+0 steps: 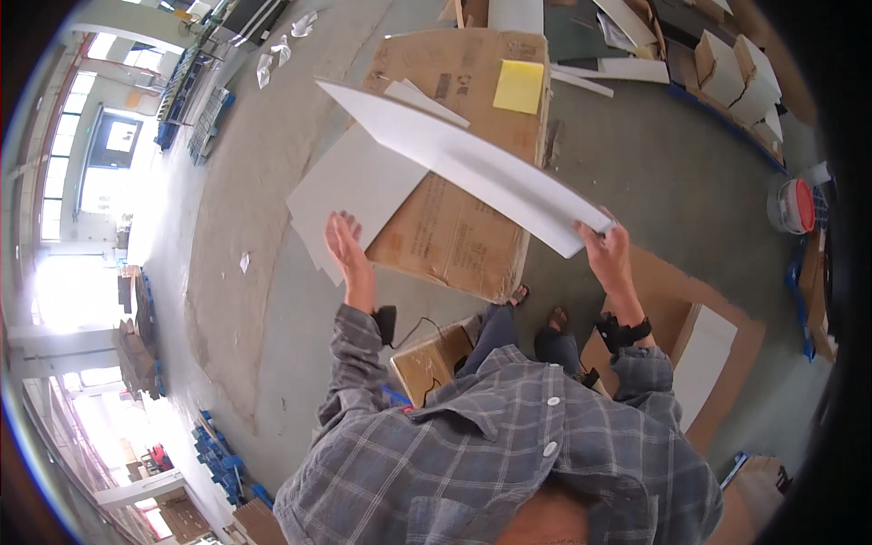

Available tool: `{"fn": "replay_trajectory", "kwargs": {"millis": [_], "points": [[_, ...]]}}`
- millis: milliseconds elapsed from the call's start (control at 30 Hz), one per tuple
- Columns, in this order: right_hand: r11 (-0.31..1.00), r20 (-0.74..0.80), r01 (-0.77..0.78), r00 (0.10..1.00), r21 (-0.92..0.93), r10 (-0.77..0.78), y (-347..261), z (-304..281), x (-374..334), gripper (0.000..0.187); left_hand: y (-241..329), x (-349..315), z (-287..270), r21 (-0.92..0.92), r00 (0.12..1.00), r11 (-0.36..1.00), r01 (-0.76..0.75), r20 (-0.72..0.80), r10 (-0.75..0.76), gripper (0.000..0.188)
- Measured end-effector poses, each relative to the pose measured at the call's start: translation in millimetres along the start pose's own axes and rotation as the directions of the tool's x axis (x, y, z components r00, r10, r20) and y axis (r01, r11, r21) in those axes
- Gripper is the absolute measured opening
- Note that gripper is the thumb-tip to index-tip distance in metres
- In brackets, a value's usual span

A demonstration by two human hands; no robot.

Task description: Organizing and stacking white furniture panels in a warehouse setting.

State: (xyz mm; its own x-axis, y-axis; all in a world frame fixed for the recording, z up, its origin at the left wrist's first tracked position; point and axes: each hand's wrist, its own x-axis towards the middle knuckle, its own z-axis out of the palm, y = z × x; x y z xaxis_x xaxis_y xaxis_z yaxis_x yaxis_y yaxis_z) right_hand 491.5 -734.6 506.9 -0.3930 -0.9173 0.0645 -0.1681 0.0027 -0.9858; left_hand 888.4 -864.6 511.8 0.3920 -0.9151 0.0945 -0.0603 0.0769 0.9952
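A long white board (pixel 490 177) slants over a large cardboard box (pixel 445 241) in front of me. My right hand (pixel 607 252) is closed on the board's near right end, thumb on top. My left hand (pixel 346 247) is open, its fingers stretched up and apart from the held board. Beside that hand, flat white sheets (pixel 350 177) lie on the box and stick out past its left side. A smaller white piece (pixel 427 102) shows behind the board. Toward the far right corner of the box top is a yellow sheet of paper (pixel 519 87).
By my legs stands a small cardboard box (pixel 422 368). At right, a white panel (pixel 710 359) rests on brown cardboard (pixel 749 350) on the floor. Farther right are a bucket with a red rim (pixel 799 204) and white-faced stacked pieces (pixel 740 73). Paper scraps (pixel 265 68) litter the far-left floor.
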Motion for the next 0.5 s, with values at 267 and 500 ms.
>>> {"fn": "replay_trajectory", "kwargs": {"millis": [267,500], "points": [[0.997,0.081,0.004,0.997,0.074,-0.01,2.1,5.5,-21.8,0.019,10.7,211.4,18.1,0.005,0.984,0.984,-0.178,0.022,0.178,0.067],[0.992,0.035,-0.1,0.995,0.072,0.097,15.1,5.9,-35.9,0.024,-27.5,312.7,46.0,-0.108,0.882,0.988,-0.109,0.448,0.146,0.073]]}}
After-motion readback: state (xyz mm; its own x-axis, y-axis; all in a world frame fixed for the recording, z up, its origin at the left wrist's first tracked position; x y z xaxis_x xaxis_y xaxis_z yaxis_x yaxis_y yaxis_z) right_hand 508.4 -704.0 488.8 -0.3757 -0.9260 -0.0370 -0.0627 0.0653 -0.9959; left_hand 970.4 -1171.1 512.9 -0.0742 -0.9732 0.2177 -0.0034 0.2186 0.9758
